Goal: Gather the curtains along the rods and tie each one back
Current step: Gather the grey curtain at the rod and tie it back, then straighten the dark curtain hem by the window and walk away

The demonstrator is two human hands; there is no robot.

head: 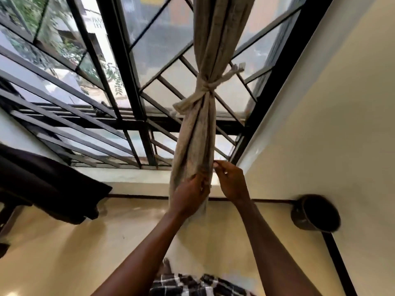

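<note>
Beige curtain [198, 133] hangs bunched at the frame's centre, already cinched by its tie [205, 88], and with your left hand [190, 195] gripping the lower folds and your right hand [232, 183] pinching their edge, tugging down hard could slip the knot.

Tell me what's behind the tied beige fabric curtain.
Behind the beige fabric curtain: black metal window grille and hazy glass panes. Anything directly behind the bundle is covered.
</note>
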